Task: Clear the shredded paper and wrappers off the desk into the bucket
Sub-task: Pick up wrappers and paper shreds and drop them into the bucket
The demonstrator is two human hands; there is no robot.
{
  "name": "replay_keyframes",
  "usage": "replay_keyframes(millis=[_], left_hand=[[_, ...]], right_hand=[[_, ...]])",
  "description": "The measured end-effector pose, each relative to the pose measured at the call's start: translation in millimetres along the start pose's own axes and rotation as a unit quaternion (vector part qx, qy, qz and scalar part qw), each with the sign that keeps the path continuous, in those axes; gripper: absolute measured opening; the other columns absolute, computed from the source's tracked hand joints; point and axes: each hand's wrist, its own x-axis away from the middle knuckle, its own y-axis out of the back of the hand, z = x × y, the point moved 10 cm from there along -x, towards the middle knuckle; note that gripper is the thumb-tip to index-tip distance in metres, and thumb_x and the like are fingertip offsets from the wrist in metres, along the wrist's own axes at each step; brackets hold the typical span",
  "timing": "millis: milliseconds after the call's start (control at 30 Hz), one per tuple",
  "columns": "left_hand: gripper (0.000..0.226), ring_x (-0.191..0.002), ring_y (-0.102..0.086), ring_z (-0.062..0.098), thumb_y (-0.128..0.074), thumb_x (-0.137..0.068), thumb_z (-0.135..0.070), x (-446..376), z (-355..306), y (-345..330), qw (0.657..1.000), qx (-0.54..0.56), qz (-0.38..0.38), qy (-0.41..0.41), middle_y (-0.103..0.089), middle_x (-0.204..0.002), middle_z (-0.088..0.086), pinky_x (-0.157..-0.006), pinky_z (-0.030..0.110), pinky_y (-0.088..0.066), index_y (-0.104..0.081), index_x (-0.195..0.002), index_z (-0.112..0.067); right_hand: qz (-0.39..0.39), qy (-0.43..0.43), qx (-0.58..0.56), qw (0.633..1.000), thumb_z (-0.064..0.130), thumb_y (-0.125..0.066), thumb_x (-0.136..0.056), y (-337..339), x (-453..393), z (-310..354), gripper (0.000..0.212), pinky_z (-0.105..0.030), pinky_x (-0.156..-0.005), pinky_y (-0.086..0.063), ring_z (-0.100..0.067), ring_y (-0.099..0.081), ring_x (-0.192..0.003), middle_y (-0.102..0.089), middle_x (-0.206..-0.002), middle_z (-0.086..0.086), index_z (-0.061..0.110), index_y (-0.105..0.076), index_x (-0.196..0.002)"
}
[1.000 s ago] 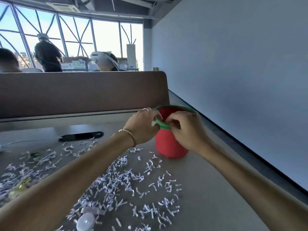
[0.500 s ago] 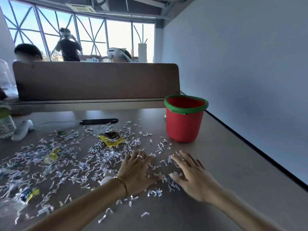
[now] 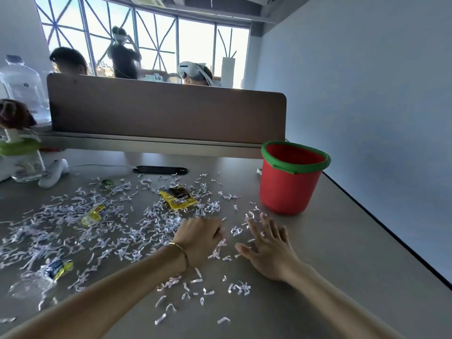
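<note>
Nearest to the person, a few stray curls of shredded paper [image 3: 186,293] lie on the grey desk [image 3: 342,253] between the two bare forearms. Out past them, both hands sit low over the desk, short of the bucket [image 3: 292,178]. The left hand [image 3: 199,241], with a thin bracelet [image 3: 181,252] at the wrist, is curled with its fingers tucked down into the paper; whether it has gathered any scraps I cannot tell, as the fingers hide what is under them. The right hand [image 3: 266,245] lies flat and spread, palm down, fingers pointing toward the bucket, grasping nothing, with a few scraps just beside its fingertips.

Far to the left of the bucket, near the desk's front edge, a crumpled clear wrapper with a blue and yellow label [image 3: 52,269] lies among the shreds. The thickest spread of paper runs left of the bucket across the middle of the desk. In it lie a small yellow wrapper [image 3: 93,215] and, closer to the bucket, a yellow and black packet [image 3: 178,198].

The bucket is red with a green rim, upright near the desk's right edge; nothing shows inside from here. Left of it and further back lie a flat black slot cover [image 3: 160,170], a white device with a cord [image 3: 53,173] and a clear bottle [image 3: 22,152]. Behind the bucket runs a brown divider panel [image 3: 166,111].
</note>
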Motion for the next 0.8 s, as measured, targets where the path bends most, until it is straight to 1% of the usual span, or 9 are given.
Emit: replay_keyframes(millis=[100,200,300,367,433,467,567,700,800], left_hand=[[0.022,-0.084,-0.056,0.021,-0.043,-0.098,-0.035,-3.4,21.4,18.0,0.999,-0.038,-0.032,0.023,-0.061,-0.088,-0.002,-0.061,0.033,-0.039,-0.055,-0.086,-0.021],[0.023,-0.104,-0.053,0.021,-0.045,-0.098,-0.041,2.0,51.6,28.5,0.995,-0.076,-0.041,0.057,-0.058,-0.113,0.001,-0.067,0.034,-0.043,-0.058,-0.104,-0.023],[0.036,-0.112,-0.051,0.022,-0.043,-0.097,-0.049,12.9,83.2,32.7,0.989,-0.101,-0.04,0.105,-0.053,-0.125,0.004,-0.084,0.036,-0.047,-0.054,-0.121,-0.025],[0.042,-0.114,-0.051,0.022,-0.04,-0.097,-0.055,19.9,99.3,33.5,0.985,-0.108,-0.039,0.127,-0.053,-0.126,0.005,-0.09,0.038,-0.048,-0.053,-0.126,-0.028],[0.047,-0.117,-0.05,0.024,-0.036,-0.097,-0.06,25.1,111.1,29.8,0.983,-0.104,-0.019,0.147,-0.053,-0.128,0.005,-0.092,0.04,-0.047,-0.051,-0.13,-0.03],[0.05,-0.118,-0.05,0.024,-0.034,-0.097,-0.062,26.8,114.6,27.1,0.983,-0.099,-0.007,0.155,-0.053,-0.128,0.005,-0.093,0.041,-0.046,-0.051,-0.131,-0.03],[0.056,-0.12,-0.048,0.026,-0.03,-0.095,-0.069,27.7,110.5,20.9,0.985,-0.081,0.01,0.153,-0.053,-0.129,0.005,-0.094,0.044,-0.045,-0.053,-0.128,-0.029],[0.08,-0.128,-0.041,0.027,-0.027,-0.084,-0.085,18.8,82.0,6.8,0.993,-0.034,0.044,0.105,-0.046,-0.138,0.006,-0.097,0.045,-0.047,-0.034,-0.147,-0.036],[0.089,-0.124,-0.039,0.023,-0.032,-0.071,-0.094,12.9,61.9,-3.1,0.995,-0.023,0.076,0.062,-0.044,-0.135,0.002,-0.091,0.044,-0.051,-0.044,-0.136,-0.035]], right_hand=[[-0.004,0.016,-0.017,1.0,0.082,-0.019,-0.089,5.0,-30.4,11.2,0.087,-0.053,-0.124,0.011,-0.026,0.019,-0.155,0.019,-0.169,-0.007,0.04,0.011,-0.159],[-0.006,0.064,-0.034,0.997,0.081,-0.021,-0.09,6.0,-51.7,41.5,0.084,-0.052,-0.125,0.006,-0.027,0.01,-0.157,0.006,-0.171,-0.007,0.041,0.002,-0.16],[-0.065,0.125,-0.011,0.99,0.073,-0.029,-0.094,12.2,-59.6,80.9,0.068,-0.049,-0.123,-0.019,-0.029,-0.02,-0.152,-0.028,-0.162,-0.003,0.036,-0.031,-0.151],[-0.132,0.161,-0.006,0.978,0.064,-0.039,-0.098,22.9,-58.0,97.9,0.044,-0.041,-0.108,-0.038,-0.02,-0.041,-0.13,-0.047,-0.136,0.004,0.032,-0.051,-0.126],[-0.174,0.208,-0.026,0.962,0.052,-0.048,-0.1,30.1,-51.0,108.0,0.023,-0.033,-0.085,-0.047,-0.013,-0.05,-0.105,-0.051,-0.109,0.009,0.029,-0.052,-0.102],[-0.182,0.228,-0.032,0.956,0.047,-0.05,-0.101,31.8,-46.8,110.4,0.02,-0.032,-0.074,-0.045,-0.012,-0.053,-0.092,-0.051,-0.098,0.01,0.028,-0.049,-0.094],[-0.198,0.25,-0.035,0.947,0.042,-0.054,-0.102,36.0,-35.9,110.1,0.032,-0.031,-0.06,-0.033,-0.016,-0.055,-0.063,-0.051,-0.072,0.011,0.025,-0.045,-0.077],[-0.187,0.245,-0.036,0.951,0.048,-0.052,-0.102,38.6,-30.2,107.8,0.045,-0.035,-0.054,-0.028,-0.018,-0.055,-0.054,-0.053,-0.058,0.005,0.021,-0.047,-0.067],[-0.215,0.218,-0.088,0.948,0.038,-0.052,-0.101,51.1,-25.2,93.7,0.041,-0.039,-0.053,-0.041,-0.016,-0.047,-0.054,-0.048,-0.059,0.004,0.017,-0.045,-0.067]])
